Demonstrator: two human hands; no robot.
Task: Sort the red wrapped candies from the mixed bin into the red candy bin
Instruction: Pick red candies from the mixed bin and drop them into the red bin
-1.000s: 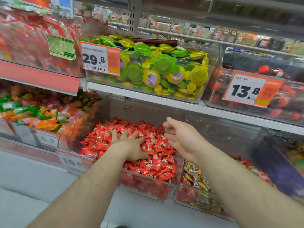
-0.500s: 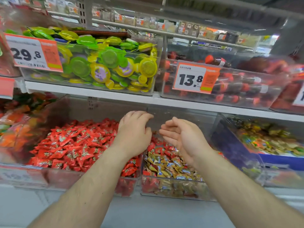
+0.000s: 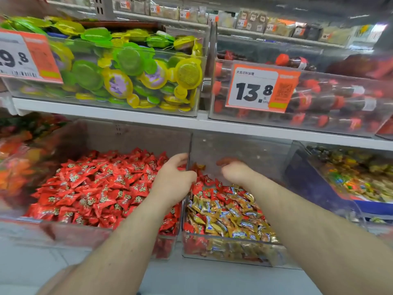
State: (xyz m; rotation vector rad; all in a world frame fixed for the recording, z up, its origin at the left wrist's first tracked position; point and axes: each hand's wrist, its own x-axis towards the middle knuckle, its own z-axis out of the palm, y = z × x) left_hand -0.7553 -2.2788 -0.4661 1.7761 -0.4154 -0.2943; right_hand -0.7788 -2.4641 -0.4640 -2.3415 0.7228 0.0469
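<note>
The red candy bin [image 3: 89,233] on the lower shelf is heaped with red wrapped candies [image 3: 102,188]. To its right stands the mixed bin [image 3: 234,250], holding gold wrapped candies [image 3: 225,218] in front and red wrapped candies [image 3: 205,191] at its left and back. My left hand [image 3: 173,179] hovers over the divider between the two bins, its fingers loosely curled around nothing. My right hand [image 3: 235,172] reaches into the back of the mixed bin. Its fingers bend downward, blurred and partly hidden behind the hand.
A white shelf [image 3: 127,113] runs just above the bins. It carries a bin of green and yellow candies [image 3: 127,69] and a bin of red-capped bottle candies [image 3: 319,99] with a 13.8 price tag [image 3: 257,88]. More candy bins flank both sides of the lower shelf.
Both hands moved right, from over the red candy bin to the divider and the mixed bin. The right hand turned over and dropped into the mixed bin.
</note>
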